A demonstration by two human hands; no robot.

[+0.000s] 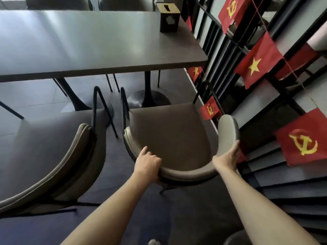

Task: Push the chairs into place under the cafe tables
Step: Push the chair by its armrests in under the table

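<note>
Both my hands, left hand (147,160) and right hand (228,157), grip the chair (169,137) backrest; next, push toward bench (99,43) near edge.

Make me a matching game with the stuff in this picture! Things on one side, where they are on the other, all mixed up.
Things:
1. tissue box
2. left hand
3. right hand
4. star flag

Places:
A. on the railing at the right
B. on the far right corner of the table
C. on the right arm of the chair
D. on the curved back of the chair

Pairs: 1-B, 2-D, 3-C, 4-A
</note>
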